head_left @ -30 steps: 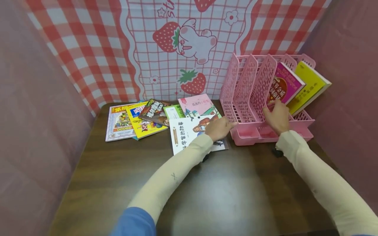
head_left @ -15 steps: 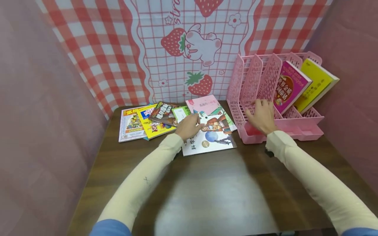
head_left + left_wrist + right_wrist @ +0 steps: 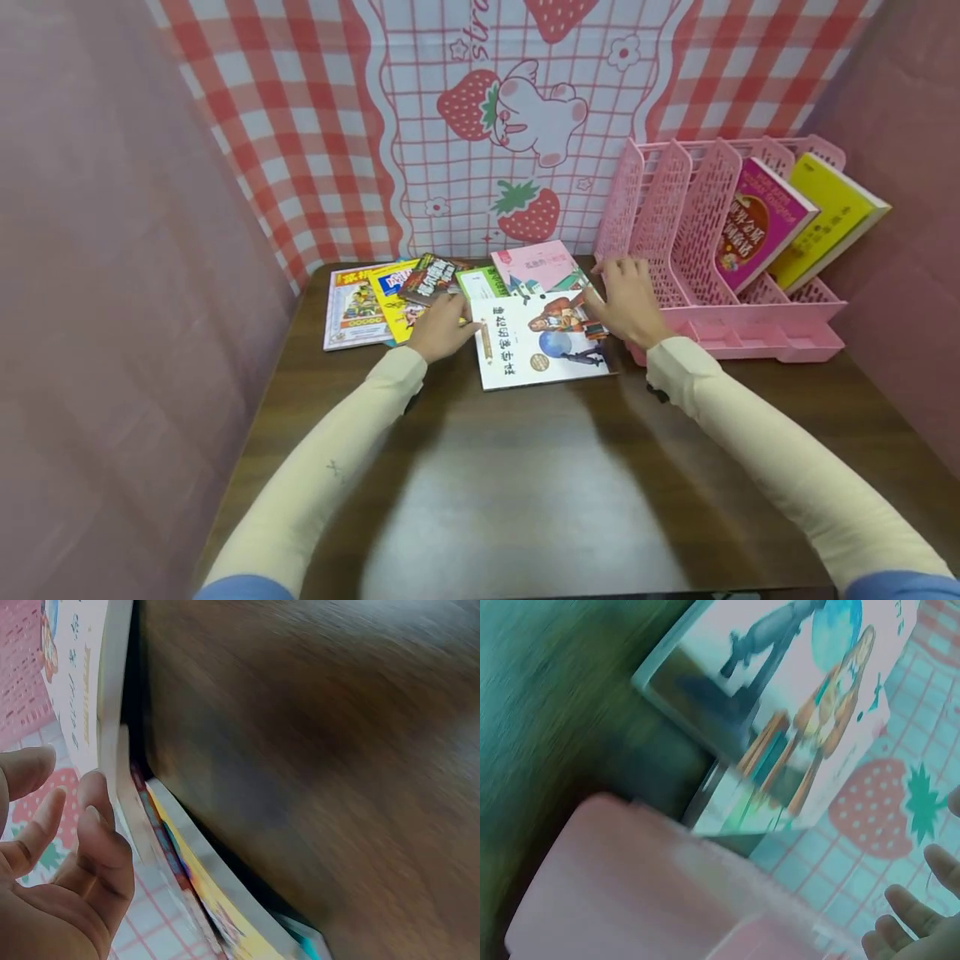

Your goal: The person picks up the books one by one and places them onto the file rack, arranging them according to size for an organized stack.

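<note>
A white picture book lies on top of the pile, its cover showing a figure and a blue ball. At its left edge is my left hand; in the left wrist view the loosely bent fingers hold nothing. My right hand hovers by the book's right edge, in front of the pink rack. Its fingers are spread and grip nothing in the right wrist view. Under and behind the white book are a pink book and a green one.
A pink file rack stands at the back right, with a purple book and a yellow-green book leaning in it. At the left lie a dark-covered book, a yellow one and a white-bordered one on the brown table.
My right hand has left the purple book, now leaning in the rack, and moved left to the white book. My left hand has shifted left across that book to its left edge.
</note>
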### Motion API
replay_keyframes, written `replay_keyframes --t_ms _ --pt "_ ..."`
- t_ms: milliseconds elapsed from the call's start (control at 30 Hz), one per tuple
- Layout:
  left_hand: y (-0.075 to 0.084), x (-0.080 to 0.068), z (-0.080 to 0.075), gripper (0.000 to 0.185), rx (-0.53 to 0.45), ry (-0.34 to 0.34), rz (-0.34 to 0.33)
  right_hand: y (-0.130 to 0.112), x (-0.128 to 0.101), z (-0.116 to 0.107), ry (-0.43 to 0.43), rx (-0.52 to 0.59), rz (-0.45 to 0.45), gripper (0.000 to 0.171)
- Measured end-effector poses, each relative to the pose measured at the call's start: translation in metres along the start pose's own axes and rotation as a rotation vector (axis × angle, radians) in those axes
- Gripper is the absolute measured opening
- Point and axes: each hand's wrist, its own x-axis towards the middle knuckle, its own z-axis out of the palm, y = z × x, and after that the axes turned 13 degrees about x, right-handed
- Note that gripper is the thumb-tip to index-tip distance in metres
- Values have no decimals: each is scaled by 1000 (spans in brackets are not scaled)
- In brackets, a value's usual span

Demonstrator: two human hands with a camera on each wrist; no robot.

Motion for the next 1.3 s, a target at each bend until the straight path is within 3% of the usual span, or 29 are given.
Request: replay_keyframes --t_ms 233,500,733,933,1067,1167,1300 --pt "-21 -8 0 29 -30 4 -29 -15 4 23 -86 11 -74 41" --pt "-28 -14 -3 32 -57 0 -83 -29 11 35 -237 -30 -41 52" --pt "-27 -22 1 25 -56 -32 -36 -25 14 37 -489 -159 51 66" --pt "-27 -26 3 28 -61 -133 4 -7 22 39 -593 -169 161 80" --pt "-28 -27 5 35 -39 -232 33 -2 28 41 -603 -140 197 87" --pt "-28 -27 8 47 -42 -330 54 0 31 40 -602 -183 182 90" --pt "-27 -25 9 56 -106 -447 55 -1 34 39 -583 -232 200 97"
